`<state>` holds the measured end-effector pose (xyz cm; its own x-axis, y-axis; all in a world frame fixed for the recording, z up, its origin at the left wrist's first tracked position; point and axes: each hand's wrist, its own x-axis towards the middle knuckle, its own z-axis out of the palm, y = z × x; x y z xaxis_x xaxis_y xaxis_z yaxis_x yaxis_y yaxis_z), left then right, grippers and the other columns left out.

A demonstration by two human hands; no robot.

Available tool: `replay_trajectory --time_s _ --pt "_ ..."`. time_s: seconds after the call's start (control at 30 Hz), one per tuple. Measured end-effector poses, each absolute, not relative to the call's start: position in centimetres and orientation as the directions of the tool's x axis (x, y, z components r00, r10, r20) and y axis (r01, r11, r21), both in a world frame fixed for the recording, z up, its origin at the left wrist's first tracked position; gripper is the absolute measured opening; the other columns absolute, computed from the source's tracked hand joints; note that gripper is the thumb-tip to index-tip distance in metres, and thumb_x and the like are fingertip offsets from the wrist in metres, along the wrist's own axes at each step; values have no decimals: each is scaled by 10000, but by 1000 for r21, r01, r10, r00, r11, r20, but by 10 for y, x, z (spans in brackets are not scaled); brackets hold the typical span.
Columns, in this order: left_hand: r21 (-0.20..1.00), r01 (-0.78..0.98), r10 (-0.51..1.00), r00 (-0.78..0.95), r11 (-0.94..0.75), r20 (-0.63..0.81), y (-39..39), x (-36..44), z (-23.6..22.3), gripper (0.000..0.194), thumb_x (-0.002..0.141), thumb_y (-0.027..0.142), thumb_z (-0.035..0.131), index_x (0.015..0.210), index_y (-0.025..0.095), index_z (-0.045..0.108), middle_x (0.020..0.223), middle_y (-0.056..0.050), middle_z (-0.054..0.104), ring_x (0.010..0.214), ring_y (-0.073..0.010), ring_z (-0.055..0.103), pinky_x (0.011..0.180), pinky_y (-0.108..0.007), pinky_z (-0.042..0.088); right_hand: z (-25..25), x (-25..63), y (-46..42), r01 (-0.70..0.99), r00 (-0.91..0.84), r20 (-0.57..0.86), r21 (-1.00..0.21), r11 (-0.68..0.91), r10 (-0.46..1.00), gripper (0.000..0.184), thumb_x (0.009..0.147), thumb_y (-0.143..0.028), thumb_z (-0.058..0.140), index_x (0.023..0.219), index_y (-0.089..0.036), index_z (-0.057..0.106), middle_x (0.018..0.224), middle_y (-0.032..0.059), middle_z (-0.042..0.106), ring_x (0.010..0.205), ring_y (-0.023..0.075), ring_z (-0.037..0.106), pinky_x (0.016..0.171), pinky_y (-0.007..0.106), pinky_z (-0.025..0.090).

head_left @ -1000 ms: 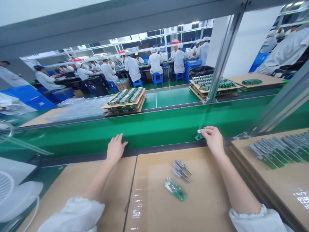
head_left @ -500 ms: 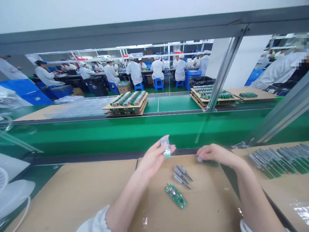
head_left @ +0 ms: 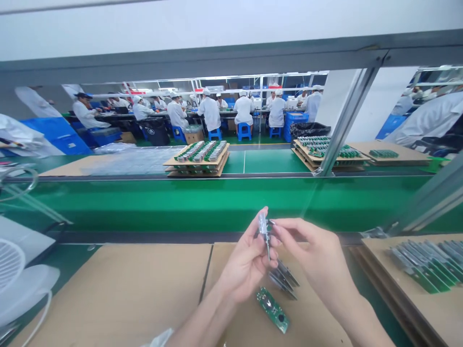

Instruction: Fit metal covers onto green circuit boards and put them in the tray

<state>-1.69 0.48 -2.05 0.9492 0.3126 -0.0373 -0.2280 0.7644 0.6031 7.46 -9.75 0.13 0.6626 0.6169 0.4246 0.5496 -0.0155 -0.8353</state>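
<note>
My left hand (head_left: 249, 258) is closed on a circuit board (head_left: 268, 243), held nearly edge-on with a shiny grey part (head_left: 262, 224) at its top. Against the upper right side of this board are the pinched fingertips of my right hand (head_left: 307, 246); a small dark bit shows there, but I cannot make out what they grip. Below the hands, on the cardboard, several grey-and-green boards (head_left: 284, 279) lie tilted side by side, partly covered by my hands. Nearer to me a single green circuit board (head_left: 272, 310) lies flat, its components facing up.
On a cardboard sheet (head_left: 383, 270) at the right stand rows of boards (head_left: 428, 265). A white fan (head_left: 21, 274) is at the left. Beyond the green belt (head_left: 162, 202) are stacked board trays (head_left: 197, 161), a metal post (head_left: 349, 120) and several seated people.
My right hand has left the cardboard at the right and come to the board in my left hand. The board has turned edge-on. The view has shifted slightly.
</note>
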Motion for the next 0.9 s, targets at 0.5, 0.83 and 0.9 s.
replay_trajectory --time_s 0.5,0.83,0.9 --pt "862 -256 455 890 437 34 8 -20 -14 737 784 269 695 1415 200 321 650 -27 714 520 -177 678 506 -271 586 3 78 -100 340 637 268 -939 48 722 225 861 -316 537 956 -283 739 838 17 741 799 219 678 642 293 550" --pt "957 -180 637 771 226 -6 -6 -29 2 661 755 224 700 1364 275 447 613 40 672 620 -157 664 581 -264 608 0 92 -100 -244 376 -20 -967 78 927 252 855 -307 597 1075 -252 709 940 50 723 828 182 628 776 318 501" --pt "953 -182 628 778 244 -12 -6 -29 3 646 758 247 700 1357 277 458 619 36 674 623 -164 669 569 -268 608 -1 92 -100 -261 363 -32 -963 69 931 250 856 -315 599 1073 -259 709 929 45 722 808 175 622 763 308 494"
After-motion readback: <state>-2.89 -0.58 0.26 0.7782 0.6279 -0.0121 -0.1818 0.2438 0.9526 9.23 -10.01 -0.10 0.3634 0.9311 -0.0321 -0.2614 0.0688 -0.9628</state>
